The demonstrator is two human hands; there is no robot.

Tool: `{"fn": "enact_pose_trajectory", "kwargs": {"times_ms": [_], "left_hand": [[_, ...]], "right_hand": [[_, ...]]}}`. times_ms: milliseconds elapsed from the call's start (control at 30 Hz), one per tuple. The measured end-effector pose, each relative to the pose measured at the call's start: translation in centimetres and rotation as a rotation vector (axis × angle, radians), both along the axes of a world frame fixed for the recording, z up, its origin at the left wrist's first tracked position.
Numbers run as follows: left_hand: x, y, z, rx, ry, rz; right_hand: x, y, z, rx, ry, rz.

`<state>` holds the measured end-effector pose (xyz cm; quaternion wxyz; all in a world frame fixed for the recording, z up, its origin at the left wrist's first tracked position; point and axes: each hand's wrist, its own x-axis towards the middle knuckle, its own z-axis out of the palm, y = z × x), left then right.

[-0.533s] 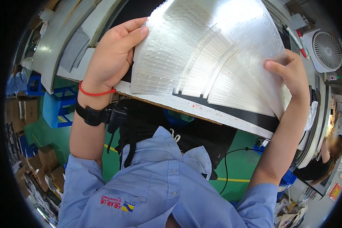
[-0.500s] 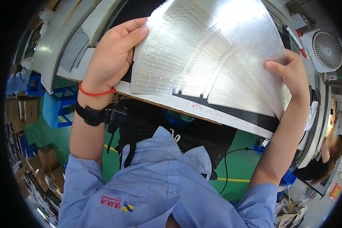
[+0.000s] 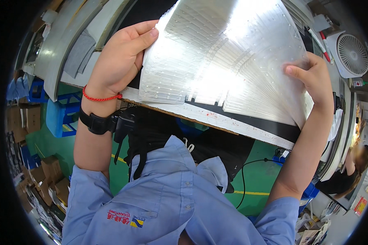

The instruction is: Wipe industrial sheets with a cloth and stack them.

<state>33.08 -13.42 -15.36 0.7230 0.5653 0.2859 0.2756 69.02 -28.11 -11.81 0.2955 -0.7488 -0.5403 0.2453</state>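
Note:
A fanned stack of clear, shiny plastic sheets [image 3: 216,53] with small dots and fine printed lines spreads between my two hands over the table. On its left edge, my left hand [image 3: 129,53] is closed, pinching the sheets between thumb and fingers. My right hand [image 3: 310,75] grips the right side, its thumb lying on top and its other fingers partly hidden behind the sheets. Glare whitens the middle and top of the stack. Its upper end runs out of view.
The white table edge [image 3: 216,119] with a black mat [image 3: 270,128] lies nearest me. A white fan [image 3: 351,55] and a red marker [image 3: 324,47] are at the right. Grey cloth [image 3: 79,53] rests at the left, above a blue stool [image 3: 61,116]. Another person [image 3: 347,171] is at far right.
My left hand has shifted slightly left with the sheets' left edge, spreading the fan a little. The glare has moved across the sheets. My right hand has barely moved.

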Motion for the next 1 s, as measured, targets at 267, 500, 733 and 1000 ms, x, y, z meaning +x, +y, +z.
{"fn": "enact_pose_trajectory", "kwargs": {"times_ms": [267, 500, 733, 1000], "left_hand": [[-0.5, 0.6, -0.9, -0.017, -0.082, -0.005], [-0.6, 0.6, -1.3, -0.011, -0.176, -0.025], [-0.5, 0.2, -0.6, 0.030, -0.076, -0.018], [-0.6, 0.2, -0.8, 0.017, -0.066, 0.002]], "right_hand": [[0.0, 0.3, -0.3, -0.040, 0.044, -0.034], [0.2, 0.2, -0.3, -0.025, 0.097, 0.001], [0.2, 0.2, -0.4, -0.028, 0.074, -0.019], [0.5, 0.2, -0.4, -0.016, 0.082, -0.017]]}}
